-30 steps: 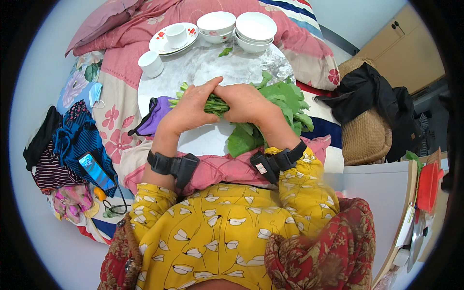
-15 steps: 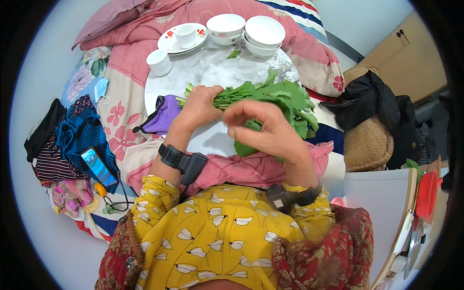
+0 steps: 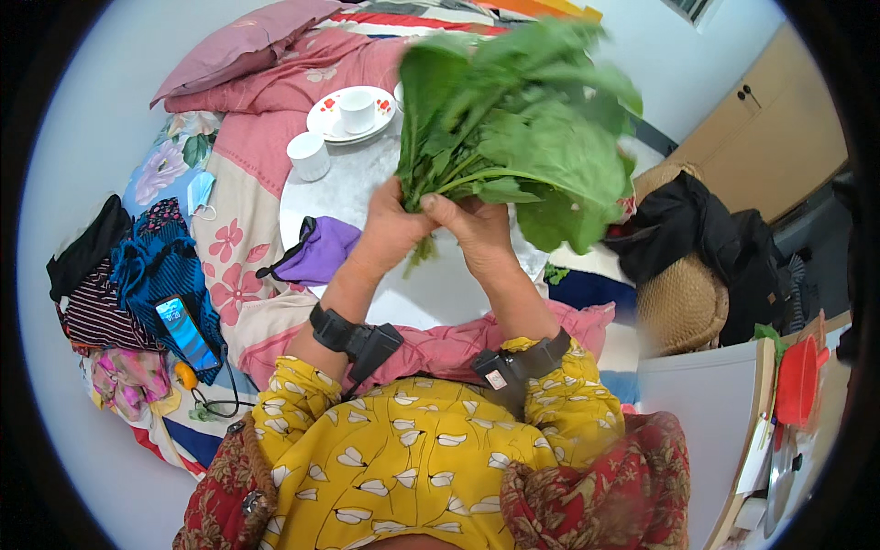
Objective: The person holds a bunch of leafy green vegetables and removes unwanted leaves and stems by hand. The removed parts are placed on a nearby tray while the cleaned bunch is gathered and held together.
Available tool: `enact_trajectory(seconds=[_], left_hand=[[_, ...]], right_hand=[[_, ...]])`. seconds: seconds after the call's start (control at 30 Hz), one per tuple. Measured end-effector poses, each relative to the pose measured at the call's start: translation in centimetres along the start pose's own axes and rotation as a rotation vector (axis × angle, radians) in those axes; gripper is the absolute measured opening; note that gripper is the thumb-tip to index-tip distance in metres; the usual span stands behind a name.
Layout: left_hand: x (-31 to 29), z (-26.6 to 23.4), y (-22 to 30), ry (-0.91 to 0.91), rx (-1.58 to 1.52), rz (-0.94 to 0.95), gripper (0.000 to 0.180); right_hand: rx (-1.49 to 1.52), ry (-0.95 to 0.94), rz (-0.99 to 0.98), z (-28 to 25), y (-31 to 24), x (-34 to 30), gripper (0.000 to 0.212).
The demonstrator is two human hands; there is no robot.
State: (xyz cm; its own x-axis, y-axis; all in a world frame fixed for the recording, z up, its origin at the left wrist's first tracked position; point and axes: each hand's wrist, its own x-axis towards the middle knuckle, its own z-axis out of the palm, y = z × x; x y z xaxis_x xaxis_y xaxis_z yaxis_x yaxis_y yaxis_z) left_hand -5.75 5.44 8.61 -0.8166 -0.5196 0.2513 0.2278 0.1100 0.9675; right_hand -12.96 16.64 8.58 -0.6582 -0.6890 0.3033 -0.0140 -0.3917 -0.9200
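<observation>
Both of my hands grip a big bunch of leafy greens (image 3: 541, 137) by its stems, held up over the round table (image 3: 412, 293). My left hand (image 3: 390, 225) is wrapped round the stem end, whose cut tips poke out below. My right hand (image 3: 472, 229) closes on the stems right beside it, thumb across the front. The leaves spread up and to the right, slightly blurred, hiding the table's far right part. A purple cloth item with black trim (image 3: 321, 249) lies on the table left of my hands.
At the table's far left stand a white cup (image 3: 309, 157) and a flower-patterned plate (image 3: 327, 116) with another cup (image 3: 357, 112) on it. Clothes and a phone (image 3: 186, 332) lie on the bed at left. A woven basket (image 3: 683, 307) under black cloth is at right.
The greens have come up off the table, leaves now pointing up and away. My right hand, loose above them before, has closed on the stems beside my left. The bowls are now hidden.
</observation>
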Motion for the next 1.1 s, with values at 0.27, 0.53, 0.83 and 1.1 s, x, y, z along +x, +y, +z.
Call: enact_trajectory(seconds=[0.27, 0.53, 0.83, 1.1], left_hand=[[-2.1, -3.3, -4.1, -0.164, -0.427, 0.093, 0.054], [-2.4, -3.9, -5.8, -0.155, 0.303, 0.149, 0.058], [-7.2, -4.0, -6.1, 0.014, 0.819, 0.529, 0.037], [-9.4, -5.3, -5.3, 0.009, 0.7, 0.409, 0.032]], right_hand=[[-0.03, 0.106, -0.05, 2.1, 1.2, -1.2, 0.045], [-0.349, 0.0, -0.153, 0.1, 3.4, -1.8, 0.041], [-0.035, 0.141, -0.019, -2.2, 5.0, -5.1, 0.041], [-0.013, 0.174, -0.013, -2.7, 5.3, -6.1, 0.041]])
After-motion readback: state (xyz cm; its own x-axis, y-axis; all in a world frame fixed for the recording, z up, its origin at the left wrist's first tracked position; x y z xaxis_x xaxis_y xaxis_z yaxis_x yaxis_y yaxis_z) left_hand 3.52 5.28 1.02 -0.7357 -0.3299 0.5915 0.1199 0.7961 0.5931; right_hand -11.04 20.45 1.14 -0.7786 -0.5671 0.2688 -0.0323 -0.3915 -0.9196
